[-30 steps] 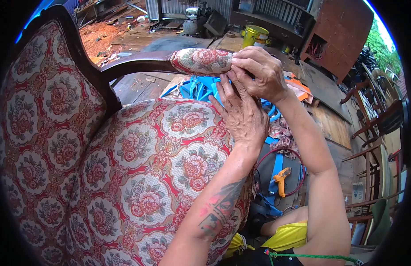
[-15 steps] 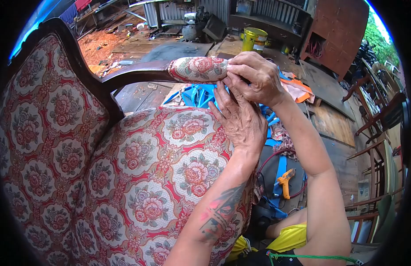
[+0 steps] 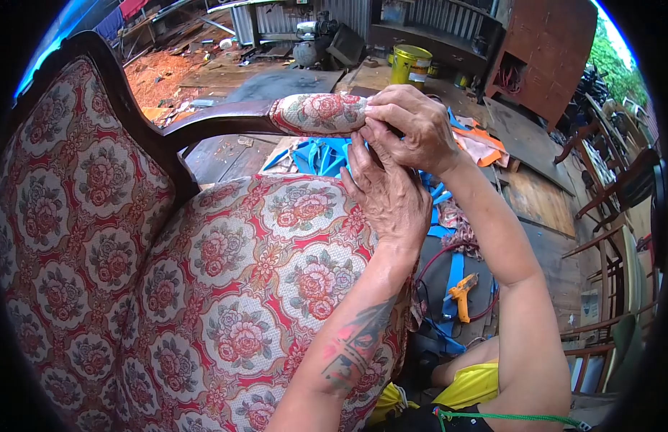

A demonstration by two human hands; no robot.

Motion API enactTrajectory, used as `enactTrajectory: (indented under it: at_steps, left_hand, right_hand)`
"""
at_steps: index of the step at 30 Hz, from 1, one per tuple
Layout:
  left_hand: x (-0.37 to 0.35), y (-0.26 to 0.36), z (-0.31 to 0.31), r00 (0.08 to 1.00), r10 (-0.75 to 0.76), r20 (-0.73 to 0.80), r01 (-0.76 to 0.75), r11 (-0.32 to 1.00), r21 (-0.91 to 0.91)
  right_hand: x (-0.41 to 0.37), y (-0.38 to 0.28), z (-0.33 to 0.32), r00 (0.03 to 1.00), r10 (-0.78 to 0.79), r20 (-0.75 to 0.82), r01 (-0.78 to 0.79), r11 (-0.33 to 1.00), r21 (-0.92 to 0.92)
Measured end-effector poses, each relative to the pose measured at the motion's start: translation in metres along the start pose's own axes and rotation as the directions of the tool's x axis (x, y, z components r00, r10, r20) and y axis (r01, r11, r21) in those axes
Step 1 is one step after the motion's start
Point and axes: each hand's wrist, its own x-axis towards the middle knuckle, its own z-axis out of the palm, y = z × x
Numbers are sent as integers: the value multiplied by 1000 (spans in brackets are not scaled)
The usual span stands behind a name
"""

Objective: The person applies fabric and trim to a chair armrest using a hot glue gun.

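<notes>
An armchair in red floral fabric (image 3: 226,273) with a dark wooden frame fills the left of the view. Its padded armrest (image 3: 319,113) runs across the top. My right hand (image 3: 414,126) is curled over the front end of that pad, fingers pinching the fabric edge. Just below it, my left hand (image 3: 386,191) reaches up with fingers extended, the fingertips pressing the underside of the pad's end. What lies between the fingertips is hidden.
Below the chair on the floor lie an orange glue gun (image 3: 461,294), a red cord (image 3: 449,252) and blue plastic pieces (image 3: 319,155). A yellow paint can (image 3: 411,65) stands at the back. Wooden chair frames (image 3: 607,209) stack at the right. Orange cloth (image 3: 481,144) lies behind my right wrist.
Both hands stay at the armrest's end; the view has shifted slightly, so the chair sits a little more to the left and lower.
</notes>
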Motion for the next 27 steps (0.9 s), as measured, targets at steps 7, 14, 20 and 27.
enactTrajectory:
  at_steps: [7, 14, 20, 27]
  left_hand:
    - [2, 0, 0, 1000, 7, -17, -8, 1000, -20]
    - [1, 1, 1, 1000, 0, -23, -2, 998, -68]
    - [1, 2, 2, 1000, -13, -17, 12, 996, -93]
    - [2, 4, 1, 1000, -11, -21, 9, 993, -114]
  right_hand:
    - [6, -5, -4, 999, 17, 34, -17, 1000, -7]
    - [31, -28, -17, 948, 174, 268, -143, 981, -131]
    - [48, -37, -18, 844, 218, 491, -114, 966, -232]
    - [60, -47, -13, 763, 299, 574, -93, 928, -361]
